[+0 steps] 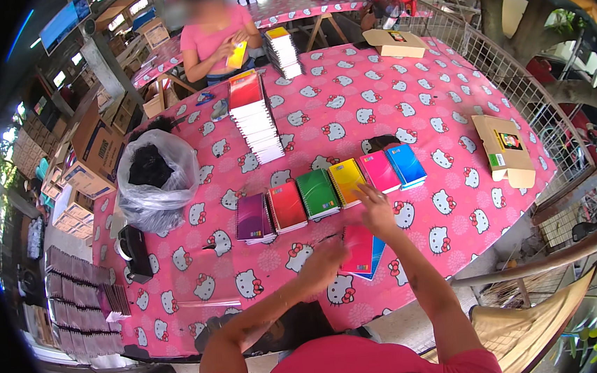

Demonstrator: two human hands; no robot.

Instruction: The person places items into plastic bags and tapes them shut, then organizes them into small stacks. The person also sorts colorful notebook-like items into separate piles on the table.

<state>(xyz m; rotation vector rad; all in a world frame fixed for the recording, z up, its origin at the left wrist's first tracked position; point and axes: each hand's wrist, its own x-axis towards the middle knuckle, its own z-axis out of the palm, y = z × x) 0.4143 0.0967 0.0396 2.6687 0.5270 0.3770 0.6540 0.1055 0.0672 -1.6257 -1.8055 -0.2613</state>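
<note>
Head view: the right hand (378,213) is resting extended fingers at the yellow notebook (345,180), while the left hand (324,263), grip too blurred to tell, should be steadying the red notebook (358,252) beside it.

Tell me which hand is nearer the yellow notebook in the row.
Right. The right hand is at the yellow notebook, by its near-right corner; the left hand is apart, closer in.

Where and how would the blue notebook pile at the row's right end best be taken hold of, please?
I'd probably grip the blue pile by its free right edge, coming from the right with the right hand; the pink pile crowds its left side.
</note>
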